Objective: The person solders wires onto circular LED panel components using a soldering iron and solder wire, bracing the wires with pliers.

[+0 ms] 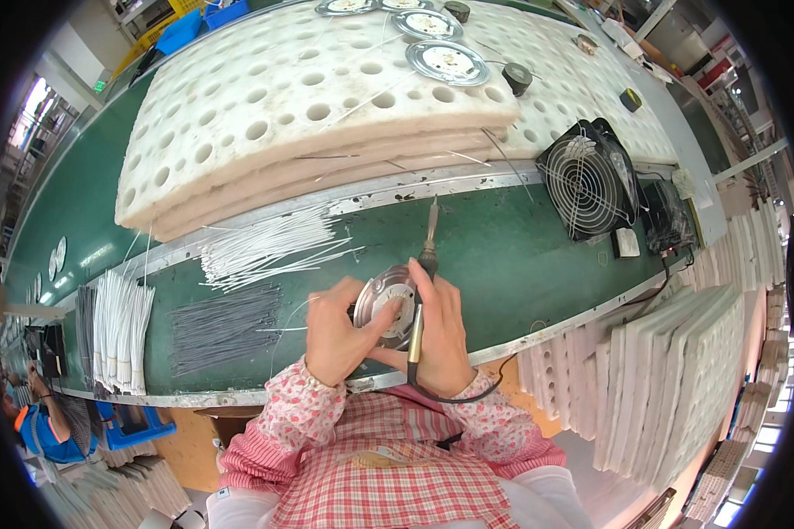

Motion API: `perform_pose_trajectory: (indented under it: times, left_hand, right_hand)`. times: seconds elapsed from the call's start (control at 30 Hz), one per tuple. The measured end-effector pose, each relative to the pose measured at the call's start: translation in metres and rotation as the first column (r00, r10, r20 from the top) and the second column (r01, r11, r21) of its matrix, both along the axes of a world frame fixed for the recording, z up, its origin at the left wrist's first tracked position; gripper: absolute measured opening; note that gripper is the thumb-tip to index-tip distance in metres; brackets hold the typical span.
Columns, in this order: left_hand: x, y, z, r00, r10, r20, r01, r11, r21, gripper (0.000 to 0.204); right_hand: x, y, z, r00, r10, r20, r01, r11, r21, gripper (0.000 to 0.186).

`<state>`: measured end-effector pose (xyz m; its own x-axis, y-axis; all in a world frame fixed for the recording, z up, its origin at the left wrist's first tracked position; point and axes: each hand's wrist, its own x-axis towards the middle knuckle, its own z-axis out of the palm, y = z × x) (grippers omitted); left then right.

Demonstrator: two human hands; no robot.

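Between my hands, above the green bench, is a round metal disc [386, 304] with a pale centre and a shiny rim. My left hand [340, 328] grips it from the left, thumb pressed on its face. A soldering iron [430, 234] rests in my right hand [441, 335], its tip pointing up and away from me, and its dark cord loops below my wrist. The right fingers also lie along the disc's right edge. A thin white wire runs left from the disc. Left of my hands are a loose pile of white wires [269, 247] and a pile of grey wires [225, 326].
A white foam block [326, 132] with round holes fills the far side, carrying several metal discs [447, 63]. A black fan [588, 179] stands at the right. Bundled white wires [122, 331] lie far left. Foam sheets [670, 379] stand right of the bench; a person [55, 428] is at left.
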<state>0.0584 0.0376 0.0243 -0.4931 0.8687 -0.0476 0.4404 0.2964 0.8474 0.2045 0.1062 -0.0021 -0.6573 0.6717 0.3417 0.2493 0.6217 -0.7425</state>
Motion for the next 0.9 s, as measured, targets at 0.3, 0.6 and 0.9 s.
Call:
perform_pose_trajectory:
  times: [0.3,0.6,0.9]
  left_hand:
    - [-0.009,0.002,-0.024,0.89,0.084,-0.448,-0.002,0.984,0.18,0.028]
    - [-0.032,-0.008,-0.03,0.923,-0.245,-0.298,0.298,0.943,0.147,0.01]
    - [-0.03,-0.005,-0.037,0.902,-0.24,-0.359,0.317,0.933,0.171,0.012]
  right_hand:
    - [0.006,0.002,-0.007,0.965,-0.088,0.245,0.031,0.973,0.229,0.106]
    - [0.039,0.008,0.009,0.997,-0.074,0.013,0.074,0.996,-0.045,0.041]
    - [0.051,0.018,0.017,0.99,0.128,-0.054,-0.137,0.965,-0.226,0.021]
